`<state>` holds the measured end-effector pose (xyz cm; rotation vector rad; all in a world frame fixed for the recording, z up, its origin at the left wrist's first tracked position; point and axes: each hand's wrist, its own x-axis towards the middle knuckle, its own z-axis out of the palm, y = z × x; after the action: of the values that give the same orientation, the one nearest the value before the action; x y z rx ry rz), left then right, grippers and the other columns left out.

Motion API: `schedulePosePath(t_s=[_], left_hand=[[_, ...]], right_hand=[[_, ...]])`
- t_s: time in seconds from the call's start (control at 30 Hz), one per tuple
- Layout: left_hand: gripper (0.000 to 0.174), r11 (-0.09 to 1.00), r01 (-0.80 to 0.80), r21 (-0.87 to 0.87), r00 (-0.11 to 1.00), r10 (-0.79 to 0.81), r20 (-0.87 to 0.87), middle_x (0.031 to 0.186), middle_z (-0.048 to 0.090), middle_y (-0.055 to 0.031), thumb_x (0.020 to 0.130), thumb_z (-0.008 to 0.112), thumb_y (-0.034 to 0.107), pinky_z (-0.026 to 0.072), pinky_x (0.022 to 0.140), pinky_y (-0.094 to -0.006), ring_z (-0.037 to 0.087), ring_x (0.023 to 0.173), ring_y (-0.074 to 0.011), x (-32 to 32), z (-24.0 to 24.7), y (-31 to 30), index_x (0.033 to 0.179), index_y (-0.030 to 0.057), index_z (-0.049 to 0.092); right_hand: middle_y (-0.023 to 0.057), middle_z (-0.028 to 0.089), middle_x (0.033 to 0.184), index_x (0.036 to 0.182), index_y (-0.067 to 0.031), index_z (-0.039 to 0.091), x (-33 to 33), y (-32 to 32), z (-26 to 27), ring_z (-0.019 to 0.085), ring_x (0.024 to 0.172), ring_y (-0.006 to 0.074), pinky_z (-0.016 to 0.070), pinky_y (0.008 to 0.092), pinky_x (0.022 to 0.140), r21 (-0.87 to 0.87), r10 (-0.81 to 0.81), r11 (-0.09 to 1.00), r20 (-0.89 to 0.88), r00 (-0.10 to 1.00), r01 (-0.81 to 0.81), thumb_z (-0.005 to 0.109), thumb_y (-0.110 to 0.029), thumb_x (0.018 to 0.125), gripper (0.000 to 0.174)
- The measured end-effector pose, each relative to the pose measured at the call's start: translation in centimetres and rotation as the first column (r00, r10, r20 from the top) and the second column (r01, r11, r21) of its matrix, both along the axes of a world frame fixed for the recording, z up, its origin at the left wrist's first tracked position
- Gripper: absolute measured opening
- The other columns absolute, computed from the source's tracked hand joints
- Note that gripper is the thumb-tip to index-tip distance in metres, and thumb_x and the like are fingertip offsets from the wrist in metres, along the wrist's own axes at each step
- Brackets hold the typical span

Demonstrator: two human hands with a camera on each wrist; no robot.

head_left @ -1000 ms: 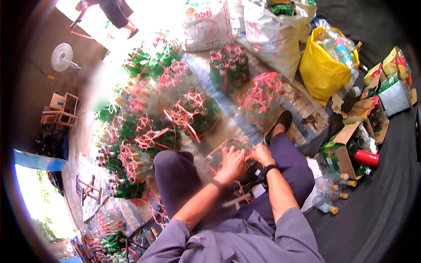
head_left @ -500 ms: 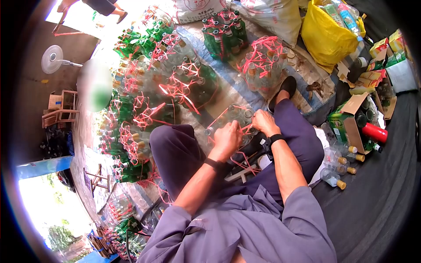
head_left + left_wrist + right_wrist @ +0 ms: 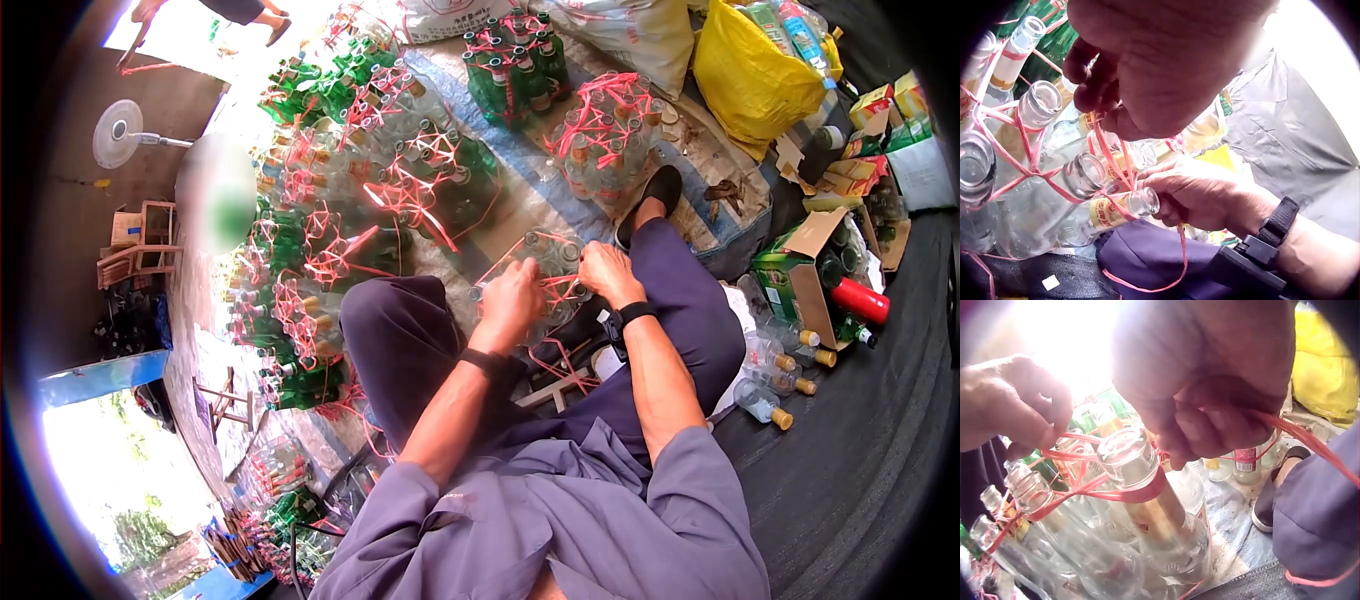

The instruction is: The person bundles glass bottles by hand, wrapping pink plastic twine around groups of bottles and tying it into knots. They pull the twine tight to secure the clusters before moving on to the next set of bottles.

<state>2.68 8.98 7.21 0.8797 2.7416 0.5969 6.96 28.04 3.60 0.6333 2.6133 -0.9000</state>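
Note:
A bundle of clear glass bottles [image 3: 548, 250] stands between the legs, its necks looped with pink strap [image 3: 1075, 495]. My left hand [image 3: 512, 302] is over the near left side of the bundle; in the right wrist view the left hand [image 3: 1015, 403] pinches strap beside a bottle mouth [image 3: 1125, 450]. My right hand [image 3: 608, 272], at the bundle's right edge, has its fingers curled round strap whose tail [image 3: 1319, 447] trails off right. In the left wrist view, the right hand [image 3: 1200, 190] is beside a labelled bottle [image 3: 1107, 212], with a loose strap loop [image 3: 1184, 256] hanging below.
Tied bundles of green bottles [image 3: 515, 75] and clear bottles [image 3: 605, 150] surround the front and left. A yellow bag [image 3: 750, 80], an open carton [image 3: 800, 270] and loose bottles [image 3: 765, 400] are to the right. A fan [image 3: 118, 133] and part of another person [image 3: 270, 20] appear upper left.
The head view has shifted, so the floor items sit higher in it. My hands have moved slightly farther apart over the bundle, and more bottle mouths show between them.

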Motion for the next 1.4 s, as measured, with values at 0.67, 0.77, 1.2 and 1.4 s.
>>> schedulePosePath(t_s=[0.67, 0.77, 1.2, 1.4], left_hand=[[0.008, 0.994, -0.02, 0.103, 0.988, 0.004, 0.153, 0.077, 0.065, -0.0223, 0.08, 0.058, 0.008, 0.0509, 0.07, -0.0493, 0.066, 0.078, -0.0403, -2.6, -3.7, 0.1, 0.08, 0.0021, 0.064], [0.008, 0.996, -0.02, 0.088, 0.989, 0.007, 0.145, 0.077, 0.065, -0.0222, 0.081, 0.058, 0.009, 0.0509, 0.068, -0.0496, 0.066, 0.078, -0.04, -2.3, -4.7, -0.1, 0.083, 0.0031, 0.063], [0.016, 0.96, -0.01, 0.28, 0.977, -0.051, 0.208, 0.089, 0.064, -0.0257, 0.082, 0.051, 0.005, 0.0512, 0.076, -0.0498, 0.064, 0.09, -0.0444, -1.1, -3.4, -1.7, 0.095, 0.0006, 0.059], [0.017, 0.941, 0.0, 0.339, 0.981, -0.066, 0.183, 0.087, 0.063, -0.0237, 0.084, 0.049, 0.006, 0.0512, 0.074, -0.0508, 0.063, 0.085, -0.045, -0.6, -3.6, -2.1, 0.097, 0.0018, 0.058]], right_hand=[[0.0316, 0.066, 0.087, 0.085, 0.0045, 0.072, 0.0, -0.2, 0.8, 0.067, 0.089, 0.0459, 0.0533, 0.0493, 0.083, -0.053, -0.161, 0.986, -0.006, 0.987, 0.16, 0.059, -0.018, 0.074, 0.028], [0.0365, 0.064, 0.091, 0.085, 0.0095, 0.069, 0.0, 0.4, -0.2, 0.065, 0.092, 0.0503, 0.0523, 0.0523, 0.081, -0.15, -0.147, 0.977, 0.043, 0.988, 0.151, 0.062, -0.018, 0.072, 0.032], [0.026, 0.055, 0.055, 0.056, 0.0058, 0.061, 0.9, 0.6, -2.1, 0.06, 0.053, 0.042, 0.0459, 0.0501, 0.055, -0.025, -0.134, 0.991, -0.223, 0.966, 0.132, 0.067, -0.053, 0.074, 0.061], [0.025, 0.053, 0.053, 0.054, 0.0042, 0.06, 1.6, 0.2, -1.3, 0.057, 0.05, 0.0411, 0.0447, 0.0487, 0.054, -0.047, -0.174, 0.985, -0.25, 0.952, 0.167, 0.069, -0.049, 0.074, 0.057]])
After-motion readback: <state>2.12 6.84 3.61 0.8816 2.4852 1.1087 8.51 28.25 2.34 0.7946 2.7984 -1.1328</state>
